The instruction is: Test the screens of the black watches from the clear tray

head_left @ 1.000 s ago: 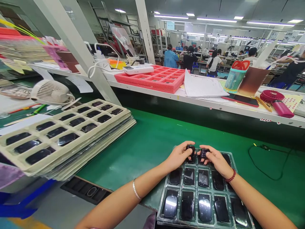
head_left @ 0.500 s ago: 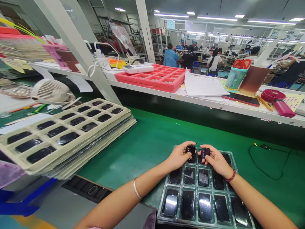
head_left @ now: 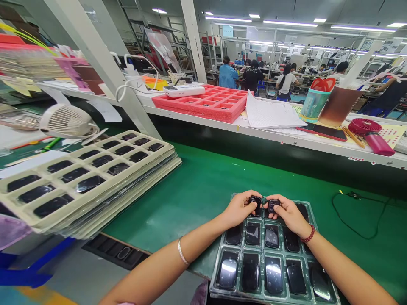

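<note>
My left hand (head_left: 240,208) is closed around a black smartwatch body (head_left: 254,199), its thumb lying over the screen. Close beside it, my right hand (head_left: 288,213) grips a second smartwatch body (head_left: 272,205), thumb on the lit screen, which shows small white marks. Neither watch has a strap in sight. Both hands hover over the far rows of a clear plastic tray (head_left: 241,247), whose pockets hold several dark rectangular watch bodies (head_left: 250,271). My hands and wrists cover part of the tray's back row.
To the left stands a stack of cream trays (head_left: 108,199) with dark screens in the top one. A black cable (head_left: 359,235) lies on the green table (head_left: 190,186) at right. The shelf ahead bears a red foam tray (head_left: 203,111), papers (head_left: 270,112) and a pink fan (head_left: 365,127).
The left thumb has shifted slightly on its watch, and that watch has tilted a little. The right watch's display has changed from icons to lines. Both hands keep nearly the same place.
</note>
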`<move>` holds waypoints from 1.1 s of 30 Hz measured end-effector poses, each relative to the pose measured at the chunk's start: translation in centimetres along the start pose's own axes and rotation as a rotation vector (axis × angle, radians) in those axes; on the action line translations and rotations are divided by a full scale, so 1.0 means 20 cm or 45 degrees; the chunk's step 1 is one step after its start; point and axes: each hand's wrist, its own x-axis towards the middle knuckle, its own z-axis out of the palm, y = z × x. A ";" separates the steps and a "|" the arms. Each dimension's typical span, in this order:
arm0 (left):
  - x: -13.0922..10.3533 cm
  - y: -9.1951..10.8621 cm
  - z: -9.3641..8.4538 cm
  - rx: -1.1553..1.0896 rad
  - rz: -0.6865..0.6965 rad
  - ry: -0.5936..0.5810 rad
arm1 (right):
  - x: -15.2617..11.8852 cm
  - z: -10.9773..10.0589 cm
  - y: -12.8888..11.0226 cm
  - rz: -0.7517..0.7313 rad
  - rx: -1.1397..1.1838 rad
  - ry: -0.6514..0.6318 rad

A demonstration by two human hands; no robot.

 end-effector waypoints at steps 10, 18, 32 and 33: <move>0.01 -0.02 0.00 0.024 0.019 -0.019 | 0.00 0.00 -0.01 -0.019 -0.005 -0.002; 0.01 -0.02 0.00 0.025 0.022 -0.016 | 0.00 0.00 0.00 -0.004 0.029 0.002; 0.00 -0.02 0.00 0.015 0.038 0.031 | 0.00 0.01 0.00 -0.045 -0.016 0.042; 0.00 -0.01 0.00 0.005 0.035 0.043 | 0.00 0.01 0.00 -0.046 -0.031 0.033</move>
